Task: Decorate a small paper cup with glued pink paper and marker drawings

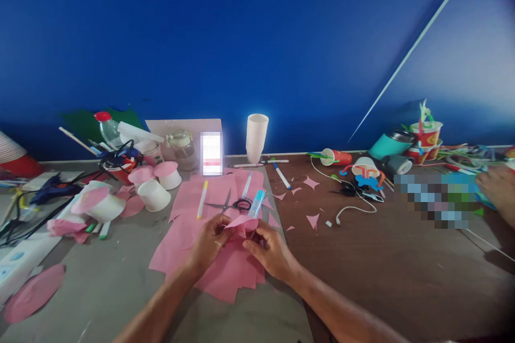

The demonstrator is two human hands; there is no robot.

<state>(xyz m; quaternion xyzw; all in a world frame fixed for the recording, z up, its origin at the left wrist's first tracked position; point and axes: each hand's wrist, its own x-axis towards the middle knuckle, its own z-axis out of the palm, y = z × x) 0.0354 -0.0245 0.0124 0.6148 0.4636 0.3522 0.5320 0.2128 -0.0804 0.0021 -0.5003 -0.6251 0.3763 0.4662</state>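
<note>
The bent pink paper (243,223) is held above pink sheets (219,278).

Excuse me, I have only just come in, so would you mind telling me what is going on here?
A person's left hand and right hand are holding a pink paper piece between them. Below it lie pink sheets, with open scissors resting on them. Beyond stands a stack of white cups; another person's hand shows at the far right.
</note>
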